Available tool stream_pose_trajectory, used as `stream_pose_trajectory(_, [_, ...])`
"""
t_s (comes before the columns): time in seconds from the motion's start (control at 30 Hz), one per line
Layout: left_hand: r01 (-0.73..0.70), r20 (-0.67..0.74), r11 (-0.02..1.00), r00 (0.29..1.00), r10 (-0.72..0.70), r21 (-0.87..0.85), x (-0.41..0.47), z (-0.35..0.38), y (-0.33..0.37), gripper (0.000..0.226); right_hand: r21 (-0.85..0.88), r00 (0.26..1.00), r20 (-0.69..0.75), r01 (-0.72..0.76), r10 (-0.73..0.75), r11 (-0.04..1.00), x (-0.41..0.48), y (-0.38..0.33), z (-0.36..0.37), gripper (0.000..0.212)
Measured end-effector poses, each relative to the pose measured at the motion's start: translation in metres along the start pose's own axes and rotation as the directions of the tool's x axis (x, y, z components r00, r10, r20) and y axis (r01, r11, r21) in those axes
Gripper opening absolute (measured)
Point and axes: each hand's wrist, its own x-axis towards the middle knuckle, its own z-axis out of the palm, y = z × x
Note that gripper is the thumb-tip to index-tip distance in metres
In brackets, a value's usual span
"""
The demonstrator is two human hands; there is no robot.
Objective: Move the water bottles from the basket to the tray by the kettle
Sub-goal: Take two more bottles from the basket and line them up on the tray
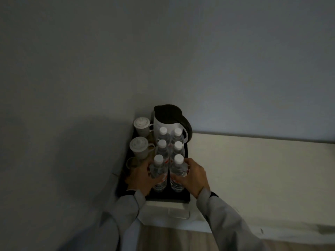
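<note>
The room was dim. A black tray sat on a white cabinet in the corner, with a white kettle with a dark lid standing at its far end. Six bottles with white caps stood upright on the tray in two rows of three, running from the kettle toward the person. The left hand was wrapped around the near left bottle, fingers curled about its body. The right hand gripped the near right bottle in the same way. Those two bottles stood side by side, almost touching, with their bases on or just above the tray; which could not be told. Two lidded cups stood along the tray's left edge beside the bottles. Both sleeves were pale grey.
</note>
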Motion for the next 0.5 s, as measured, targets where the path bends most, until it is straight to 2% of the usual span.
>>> stream_pose_trajectory(0.23, [0.022, 0.000, 1.000, 1.000, -0.022, 0.000, 0.009, 0.005, -0.006, 0.068, 0.010, 1.000, -0.027, -0.008, 0.008, 1.000, 0.006, 0.006, 0.014, 0.058])
stream_pose_trajectory(0.37, [0.011, 0.011, 0.999, 1.000, -0.011, 0.031, 0.013, 0.006, -0.011, 0.060, 0.009, 0.999, -0.046, -0.027, 0.028, 1.000, 0.009, 0.014, 0.018, 0.057])
stream_pose_trajectory(0.5, [-0.003, 0.016, 1.000, 1.000, 0.003, -0.013, 0.014, 0.010, -0.018, 0.057, 0.052, 0.998, -0.055, -0.029, 0.032, 0.998, 0.010, 0.020, 0.022, 0.063])
